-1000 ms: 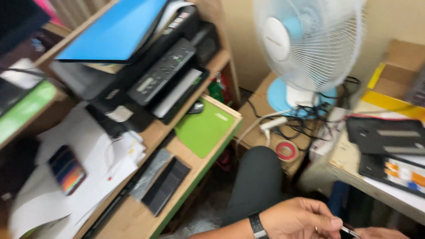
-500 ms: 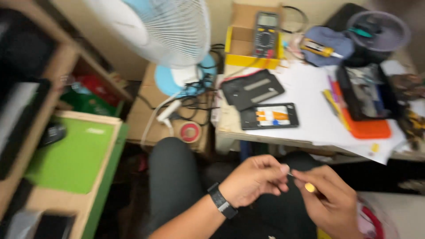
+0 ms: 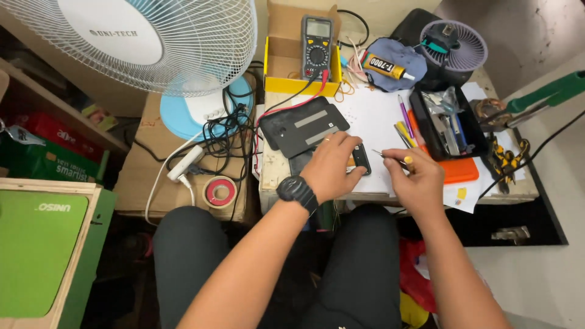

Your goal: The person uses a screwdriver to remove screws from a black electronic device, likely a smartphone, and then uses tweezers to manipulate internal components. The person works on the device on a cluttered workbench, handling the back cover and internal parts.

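While the person sits at the low table (image 3: 378, 119), the left hand (image 3: 332, 164) lies flat, palm down, on a dark phone (image 3: 361, 159) at the table's near edge, its fingers spread over it and pinning it rather than closed around it. Only the phone's right end shows past the fingers. A black watch (image 3: 297, 192) sits on that wrist. Just to the right, the right hand (image 3: 417, 176) pinches a thin screwdriver (image 3: 393, 159) with a yellow cap, fingers closed on the handle, and the metal tip points left toward the phone; whether the tip touches it I cannot tell. A dark back cover (image 3: 304, 127) lies on the table just behind the left hand. Farther back, a multimeter (image 3: 317, 38) stands in a yellow box (image 3: 286, 61), with a glue tube (image 3: 390, 67) on a blue cloth to its right. A black tool tray (image 3: 448, 122) sits right of the hands, an orange mat under it. Off the table to the left stand a white fan (image 3: 164, 42) and a red tape roll (image 3: 219, 192).
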